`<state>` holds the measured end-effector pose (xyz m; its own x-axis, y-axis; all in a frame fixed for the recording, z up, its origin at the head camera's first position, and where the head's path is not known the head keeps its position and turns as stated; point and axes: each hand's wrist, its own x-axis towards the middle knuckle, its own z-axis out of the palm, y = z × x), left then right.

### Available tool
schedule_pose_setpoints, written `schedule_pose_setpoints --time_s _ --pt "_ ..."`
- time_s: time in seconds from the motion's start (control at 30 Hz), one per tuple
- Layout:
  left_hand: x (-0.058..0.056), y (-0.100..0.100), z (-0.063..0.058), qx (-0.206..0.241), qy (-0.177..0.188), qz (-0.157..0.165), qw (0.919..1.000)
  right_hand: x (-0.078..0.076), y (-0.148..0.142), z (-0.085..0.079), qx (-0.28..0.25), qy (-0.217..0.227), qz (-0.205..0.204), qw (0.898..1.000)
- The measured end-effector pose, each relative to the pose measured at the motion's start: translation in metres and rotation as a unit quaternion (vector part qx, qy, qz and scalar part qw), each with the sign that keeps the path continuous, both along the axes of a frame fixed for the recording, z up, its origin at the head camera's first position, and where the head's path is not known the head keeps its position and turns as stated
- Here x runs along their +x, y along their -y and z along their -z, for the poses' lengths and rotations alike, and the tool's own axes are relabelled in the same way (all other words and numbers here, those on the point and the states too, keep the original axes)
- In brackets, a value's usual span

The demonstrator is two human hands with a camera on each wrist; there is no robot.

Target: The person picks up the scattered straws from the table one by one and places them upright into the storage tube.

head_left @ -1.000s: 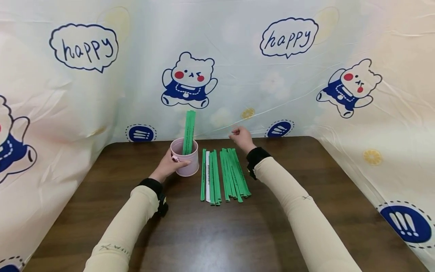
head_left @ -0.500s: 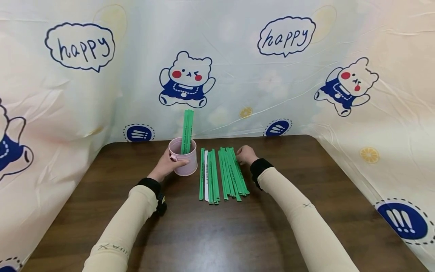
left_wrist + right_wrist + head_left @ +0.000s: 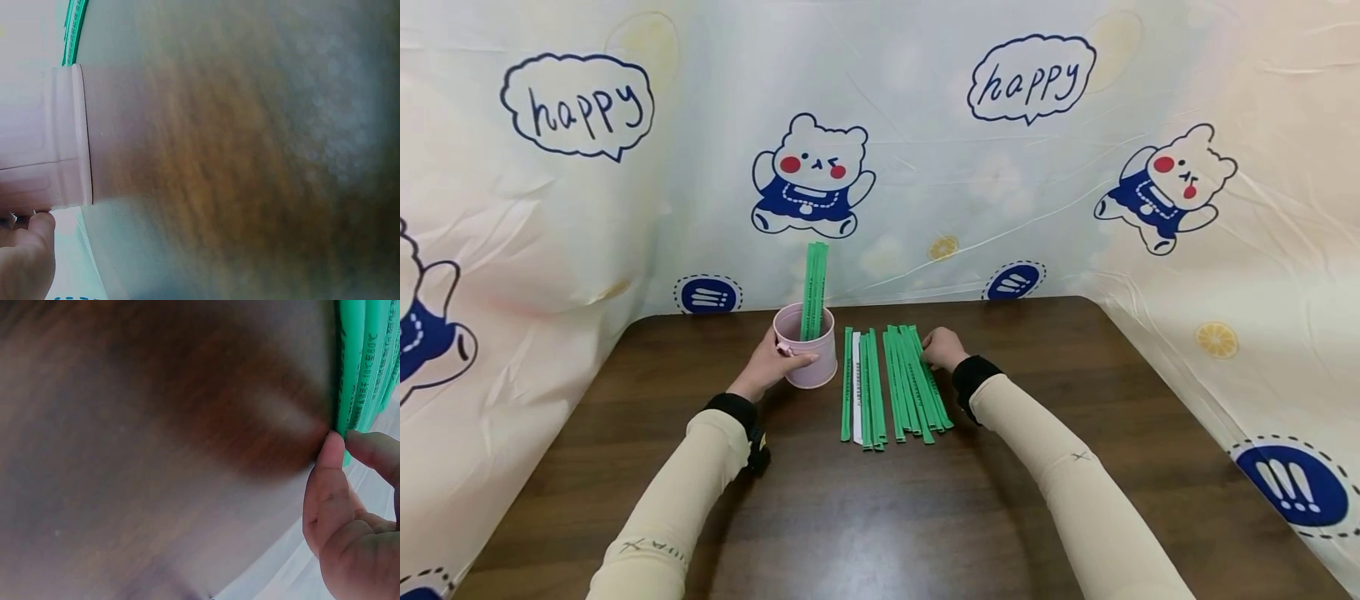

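My left hand (image 3: 763,367) grips a small pink bucket (image 3: 820,360) from its left side, the thumb lying across the front. A bunch of green paper-wrapped straws (image 3: 815,292) stands upright in the bucket and sticks out well above the rim. To the right lies a spread-out group of green wrapped straws (image 3: 912,385), side by side on the table. At the far end of this group, my right hand (image 3: 943,348) pinches the outermost straw. The right wrist view shows thumb and fingertip on either side of that straw's end (image 3: 350,375).
Between the bucket and the right group lie more green wrapped straws (image 3: 871,392) and one white wrapped straw (image 3: 857,387). The brown wooden table (image 3: 880,517) ends at the back against a printed cloth (image 3: 917,167), which also hangs at both sides.
My right hand has come down from above the table's far edge to the right group's outer straw and now pinches it. My left hand stays on the bucket.
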<state>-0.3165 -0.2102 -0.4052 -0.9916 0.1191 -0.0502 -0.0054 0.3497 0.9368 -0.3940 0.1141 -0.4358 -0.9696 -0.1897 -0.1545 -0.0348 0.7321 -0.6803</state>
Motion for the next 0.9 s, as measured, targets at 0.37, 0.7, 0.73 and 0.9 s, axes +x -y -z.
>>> schedule_pose_setpoints --time_s 0.37,0.7,0.73,0.9 --pt "-0.016 0.007 0.027 -0.012 -0.015 -0.012 0.9997 0.001 0.001 -0.001 0.019 -0.013 -0.016 1.000" --pt "-0.017 0.010 0.035 -0.015 -0.024 -0.017 0.9994 -0.007 -0.009 -0.029 0.030 -0.071 0.033 0.997" --pt "-0.018 0.011 0.035 -0.014 -0.024 -0.016 0.9995 -0.007 -0.010 -0.034 0.029 -0.077 0.039 0.996" --pt "-0.019 0.012 0.034 -0.010 -0.028 -0.003 0.9995 -0.013 -0.015 -0.066 0.006 -0.098 0.070 0.993"
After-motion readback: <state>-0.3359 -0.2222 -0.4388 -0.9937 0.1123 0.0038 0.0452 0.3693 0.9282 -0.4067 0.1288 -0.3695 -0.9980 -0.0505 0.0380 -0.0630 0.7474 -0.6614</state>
